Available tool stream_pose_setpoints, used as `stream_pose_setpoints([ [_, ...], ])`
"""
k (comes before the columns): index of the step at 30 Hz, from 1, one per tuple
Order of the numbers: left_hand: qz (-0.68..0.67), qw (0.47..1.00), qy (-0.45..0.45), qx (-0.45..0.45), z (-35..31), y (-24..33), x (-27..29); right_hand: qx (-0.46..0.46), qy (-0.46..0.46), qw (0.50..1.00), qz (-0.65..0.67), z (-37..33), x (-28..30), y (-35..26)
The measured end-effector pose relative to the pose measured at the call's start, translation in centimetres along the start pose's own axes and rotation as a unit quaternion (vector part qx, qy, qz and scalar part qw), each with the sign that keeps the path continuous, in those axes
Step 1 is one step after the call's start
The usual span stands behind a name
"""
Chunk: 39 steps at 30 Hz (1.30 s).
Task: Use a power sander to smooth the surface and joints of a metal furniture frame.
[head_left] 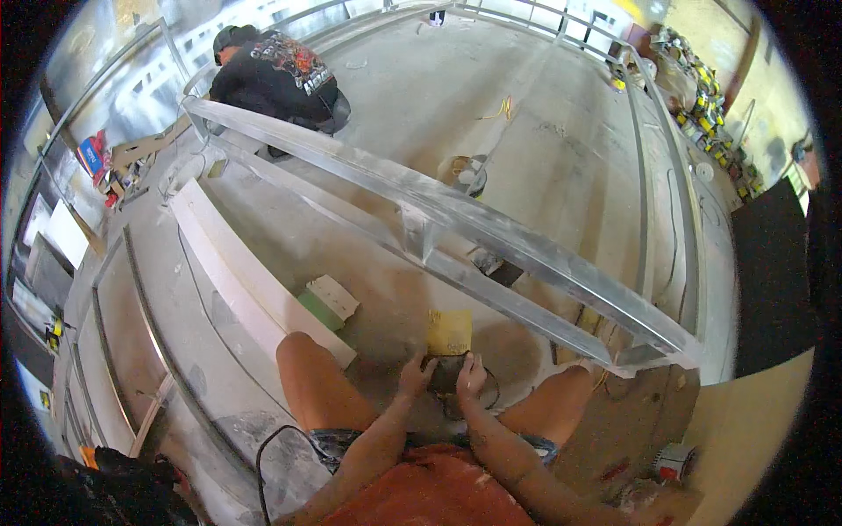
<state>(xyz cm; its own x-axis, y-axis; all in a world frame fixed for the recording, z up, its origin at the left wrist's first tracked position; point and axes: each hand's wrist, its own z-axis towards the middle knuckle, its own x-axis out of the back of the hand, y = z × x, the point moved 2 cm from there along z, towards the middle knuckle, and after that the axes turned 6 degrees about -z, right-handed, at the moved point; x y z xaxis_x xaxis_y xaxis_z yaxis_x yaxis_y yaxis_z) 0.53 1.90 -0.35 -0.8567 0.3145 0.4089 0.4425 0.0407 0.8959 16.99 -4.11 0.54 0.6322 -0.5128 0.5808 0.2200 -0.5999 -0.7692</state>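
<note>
Between my bent knees, low in the middle, my left hand (416, 377) and my right hand (471, 377) grip the two sides of a dark corded tool (450, 375), apparently a sander. My fingers are closed around it and partly hidden. A square yellow sheet (449, 333), which looks like sandpaper, stretches away from the tool's far edge. I cannot tell whether the sheet is fastened to it. A black cord (493, 394) loops out beside my right hand.
A dusty metal frame (421, 206) crosses diagonally just ahead. To the left lie a long pale board (232, 254), a white-and-green block (329, 302) and curved metal bars (167, 351). A bucket (462, 175) stands beyond the frame. Another person (276, 79) crouches at the far left.
</note>
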Motion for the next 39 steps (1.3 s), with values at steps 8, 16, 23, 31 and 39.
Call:
stream_pose_setpoints([
  [8,-0.304,0.928,-0.145,0.161,1.5,2.4,2.1,-0.093,-0.215,0.965,0.114,-0.7,4.4,-3.0],
  [16,-0.06,0.932,-0.354,0.049,5.6,-2.1,1.5,0.337,-0.357,0.863,-0.121,1.5,8.3,-5.1],
  [23,0.338,0.811,-0.455,-0.143,3.1,8.9,3.1,0.418,-0.289,0.781,-0.363,-1.3,10.6,-2.6],
  [31,0.513,0.78,-0.229,-0.277,0.0,2.5,2.8,0.477,-0.238,0.68,-0.503,-5.1,7.3,-6.5],
  [39,0.401,0.83,-0.316,-0.225,1.2,4.2,1.5,0.532,-0.178,0.664,-0.495,-2.4,6.6,-3.3],
])
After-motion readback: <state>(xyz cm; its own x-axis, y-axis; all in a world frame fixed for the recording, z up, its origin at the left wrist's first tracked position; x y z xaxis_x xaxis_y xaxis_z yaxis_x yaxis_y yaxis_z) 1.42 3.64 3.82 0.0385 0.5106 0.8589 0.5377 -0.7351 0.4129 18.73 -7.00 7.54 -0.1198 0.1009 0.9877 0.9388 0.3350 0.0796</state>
